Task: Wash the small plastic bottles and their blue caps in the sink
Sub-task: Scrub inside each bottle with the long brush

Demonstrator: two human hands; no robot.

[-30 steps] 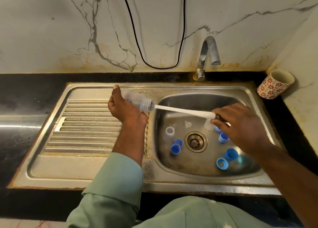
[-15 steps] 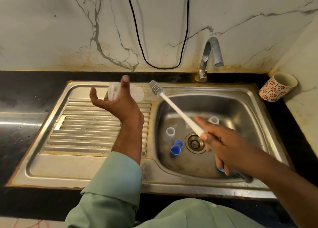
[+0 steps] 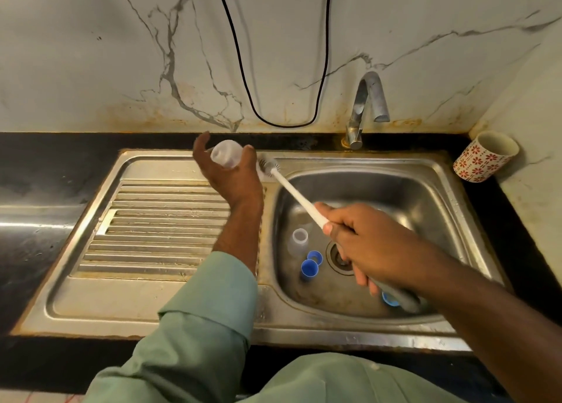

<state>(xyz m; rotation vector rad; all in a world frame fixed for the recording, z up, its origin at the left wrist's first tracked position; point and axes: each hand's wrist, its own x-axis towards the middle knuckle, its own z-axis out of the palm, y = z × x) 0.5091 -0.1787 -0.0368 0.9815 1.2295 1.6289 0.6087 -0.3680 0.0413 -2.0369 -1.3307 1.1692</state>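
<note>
My left hand (image 3: 231,171) holds a small clear plastic bottle (image 3: 226,156) on its side above the back of the draining board, fingers curled round it. My right hand (image 3: 365,244) grips the handle of a white bottle brush (image 3: 292,189) over the sink basin (image 3: 425,195). The brush's bristle head (image 3: 267,166) lies right beside the bottle's right end. Down in the basin stand another clear bottle (image 3: 299,240) and two blue caps (image 3: 310,264) next to the drain. A third blue cap (image 3: 389,299) peeks out under my right wrist.
A steel tap (image 3: 366,107) rises behind the basin. A red-flowered white mug (image 3: 483,156) lies tilted on the black counter at the far right. A black cable (image 3: 286,122) loops down the marble wall. The ribbed draining board (image 3: 158,229) spreads to the left.
The brush came out of the bottle and swung up. My left hand lifted and turned the bottle toward the back, and the bristle head now sits against the bottle's right end.
</note>
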